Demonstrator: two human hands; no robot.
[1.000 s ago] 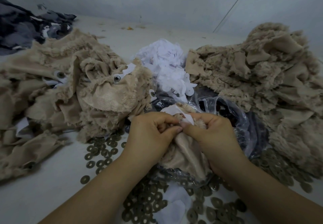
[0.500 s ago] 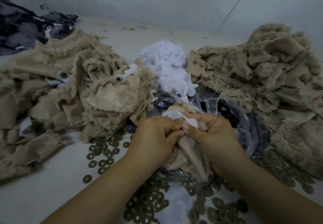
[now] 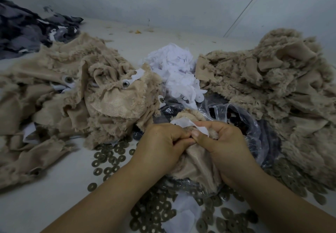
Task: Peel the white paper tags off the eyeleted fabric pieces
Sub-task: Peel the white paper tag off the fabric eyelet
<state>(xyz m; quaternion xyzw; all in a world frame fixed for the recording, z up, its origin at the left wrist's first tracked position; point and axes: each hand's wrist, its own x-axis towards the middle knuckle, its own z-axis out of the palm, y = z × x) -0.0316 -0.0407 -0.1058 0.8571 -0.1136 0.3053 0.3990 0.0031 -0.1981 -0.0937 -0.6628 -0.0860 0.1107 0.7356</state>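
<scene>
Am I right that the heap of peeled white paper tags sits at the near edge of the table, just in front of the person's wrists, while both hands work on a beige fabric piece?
Not quite. The head view shows the heap of peeled white paper tags beyond the hands, between the two beige fabric piles. Both hands, left hand and right hand, do work on a beige fabric piece.

Loose washers [image 3: 111,157] lie scattered over the pale table [image 3: 41,202], thickest along the near edge, a few strays off to the left. A clear plastic bag [image 3: 241,116] sits crumpled in the middle, something dark inside it that I can't make out. At the far left corner lies a heap of grey and black cloth [image 3: 27,31]. Small yellowish scraps [image 3: 137,31] dot the far side, near the plain wall [image 3: 163,0].
</scene>
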